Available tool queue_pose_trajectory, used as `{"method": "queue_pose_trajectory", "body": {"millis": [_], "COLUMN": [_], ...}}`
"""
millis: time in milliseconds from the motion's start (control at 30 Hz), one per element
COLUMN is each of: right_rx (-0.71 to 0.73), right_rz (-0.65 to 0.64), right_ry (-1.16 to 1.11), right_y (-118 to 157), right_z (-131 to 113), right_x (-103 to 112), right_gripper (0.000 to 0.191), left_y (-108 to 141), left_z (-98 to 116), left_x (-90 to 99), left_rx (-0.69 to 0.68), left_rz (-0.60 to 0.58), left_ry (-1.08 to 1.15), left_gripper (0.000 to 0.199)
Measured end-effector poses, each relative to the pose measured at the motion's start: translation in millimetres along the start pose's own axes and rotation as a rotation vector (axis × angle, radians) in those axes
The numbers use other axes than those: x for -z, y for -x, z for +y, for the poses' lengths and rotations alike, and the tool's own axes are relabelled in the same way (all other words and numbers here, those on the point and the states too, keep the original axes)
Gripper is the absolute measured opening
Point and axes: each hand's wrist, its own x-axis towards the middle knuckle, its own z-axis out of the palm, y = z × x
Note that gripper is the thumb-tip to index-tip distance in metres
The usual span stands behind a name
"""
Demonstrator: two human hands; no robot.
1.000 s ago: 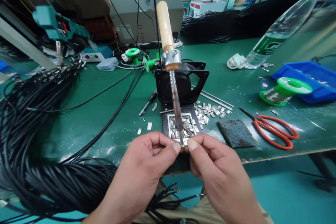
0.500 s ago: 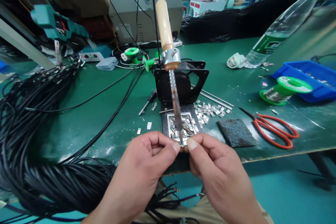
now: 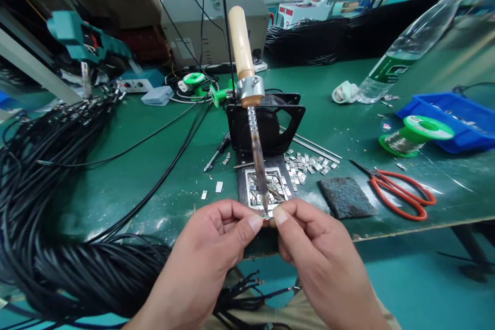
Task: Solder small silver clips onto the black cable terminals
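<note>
A soldering iron (image 3: 260, 165) with a wooden handle is clamped in a stand, its tip pointing down between my hands. My left hand (image 3: 216, 247) and my right hand (image 3: 315, 252) are both closed in a pinch, fingertips nearly meeting under the tip. Between them shows a small metal connector (image 3: 266, 215) with a bit of red at its lower edge; the fingers hide most of it. Just beyond my fingertips, a shallow tray (image 3: 247, 178) holds many similar small metal pieces. Stripped black cable ends (image 3: 251, 294) hang below, over my lap.
A black fan (image 3: 263, 124) stands behind the iron. Loose metal pieces (image 3: 309, 165) lie right of the tray. Farther right are a dark pad (image 3: 346, 197), orange-handled scissors (image 3: 402, 191), a solder spool (image 3: 406, 139), a blue bin (image 3: 456, 139) and a bottle (image 3: 402, 62). Black cables (image 3: 96, 268) fill the left.
The view has shifted a little, so the bench objects sit slightly lower and the right-hand ones further left. Both hands keep the same pinch by the iron's tip.
</note>
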Motion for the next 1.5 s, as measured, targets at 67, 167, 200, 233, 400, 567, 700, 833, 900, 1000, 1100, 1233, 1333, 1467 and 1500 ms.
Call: {"method": "queue_pose_trajectory", "body": {"millis": [67, 167, 200, 233, 400, 567, 700, 833, 900, 1000, 1100, 1233, 1333, 1467, 1500], "right_rx": [-0.001, 0.002, 0.012, 0.022, 0.060, 0.062, 0.046, 0.029, 0.027, 0.043, 0.046, 0.049, 0.068, 0.133, 0.146], "right_rz": [0.003, 0.012, 0.011, 0.007, 0.007, 0.018, 0.030, 0.033, 0.024, 0.034, 0.039, 0.033, 0.039, 0.040, 0.027], "right_ry": [0.019, 0.017, 0.012, 0.009, 0.000, 0.013, 0.015, -0.008, -0.022, -0.052, -0.080, -0.094, -0.064, 0.049, 0.088], "right_y": [0.6, 1.2, 1.4, 1.5, 1.8, 1.6, 0.4, -0.2, 0.0, 0.9, 1.9, 1.7, 3.3, 11.8, 14.7], "right_z": [-0.9, -2.2, -2.3, -2.2, 0.2, -1.1, -4.0, -2.4, 0.1, 5.3, 10.4, 13.7, 14.2, 12.6, 11.7], "right_x": [0.5, 0.5, 0.3, 0.0, -1.1, -0.9, -2.2, -3.4, -3.7, -4.0, -4.8, -5.5, -3.6, 0.6, 1.3], "right_gripper": [0.039, 0.038, 0.039, 0.039, 0.039, 0.039, 0.037, 0.036, 0.036, 0.037, 0.038, 0.038, 0.037, 0.036, 0.036], "left_y": [1.0, 1.7, 1.8, 1.8, 3.1, 3.2, 1.2, -0.9, -1.7, -2.5, -3.1, -2.5, 0.1, 5.5, 6.8], "left_z": [-0.9, -2.2, -2.5, -2.9, -3.5, -3.0, -2.3, -0.2, 1.0, 2.4, 2.7, 1.2, -0.6, -3.5, -4.4], "left_x": [0.3, -0.5, -1.0, -1.6, -4.3, -6.4, -8.3, -8.8, -8.8, -9.6, -11.0, -11.4, -9.3, -6.2, -5.9], "left_rx": [0.003, -0.017, -0.020, -0.021, -0.016, -0.007, -0.010, -0.010, -0.015, -0.013, -0.010, -0.004, -0.006, -0.006, 0.003], "left_rz": [-0.007, 0.004, 0.008, 0.013, 0.042, 0.084, 0.097, 0.105, 0.108, 0.109, 0.105, 0.105, 0.087, 0.011, -0.011], "left_ry": [0.016, 0.016, 0.010, 0.002, -0.054, -0.102, -0.126, -0.126, -0.126, -0.131, -0.132, -0.119, -0.107, -0.057, -0.039], "left_gripper": [0.035, 0.033, 0.032, 0.031, 0.032, 0.030, 0.029, 0.029, 0.026, 0.023, 0.025, 0.023, 0.026, 0.029, 0.030]}}
